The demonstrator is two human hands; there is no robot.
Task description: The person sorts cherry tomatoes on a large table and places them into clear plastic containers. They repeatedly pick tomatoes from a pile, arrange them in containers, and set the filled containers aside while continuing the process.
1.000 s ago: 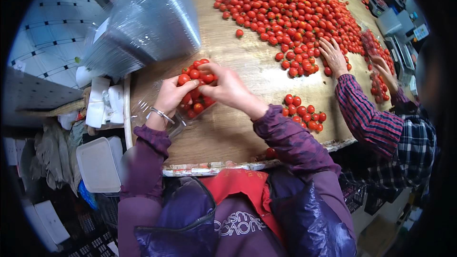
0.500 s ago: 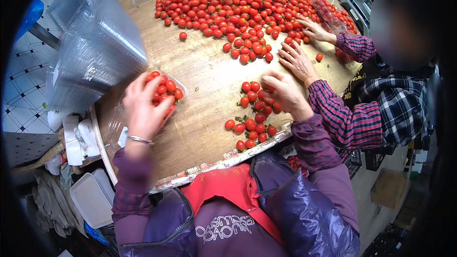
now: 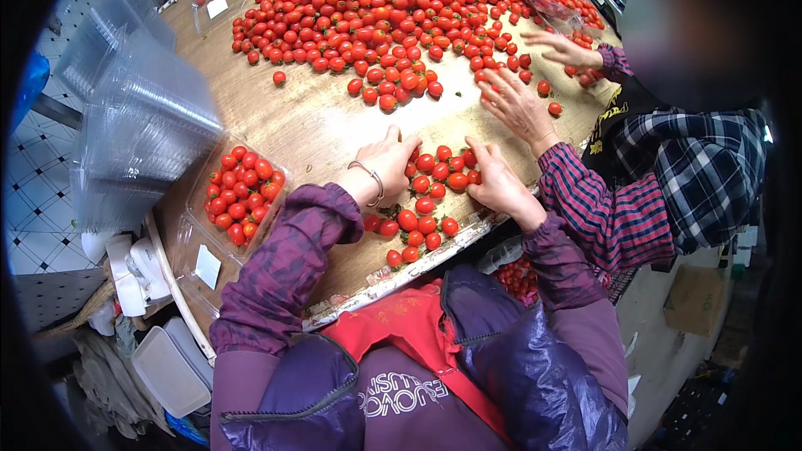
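where the table begins on the left, a stack of clear boxes [image 3: 150, 129] leans, nested together. just right of it, an open box [image 3: 284, 177], its red tomatoes [image 3: 242, 192] heaped close; a white card [image 3: 207, 267] lies by the lower end. farther back, a broad pile [image 3: 376, 8] of loose tomatoes.

left hand [image 3: 386, 169]: at the left side of a small cluster [image 3: 430, 188] near the front edge; thumb up, lower fingers hidden, so cannot tell whether they curl round anything. cluster sits between the two hands, on bare wood, a few tomatoes strung out toward the table edge [image 3: 401, 278]. right hand [image 3: 499, 182]: at the cluster's right side, fingers apart, no firm grip seen.

on handling, my judgement: keep both palms low, little fingers against the wood, and close evenly from the sides so none pop up or squash. the front tomatoes seem likeliest to roll off; better drawn inward first. soft pressure should spare the skins.

right again, a co-worker's hand [image 3: 520, 108] near, palm down, fingers spread; leave it elbow room.
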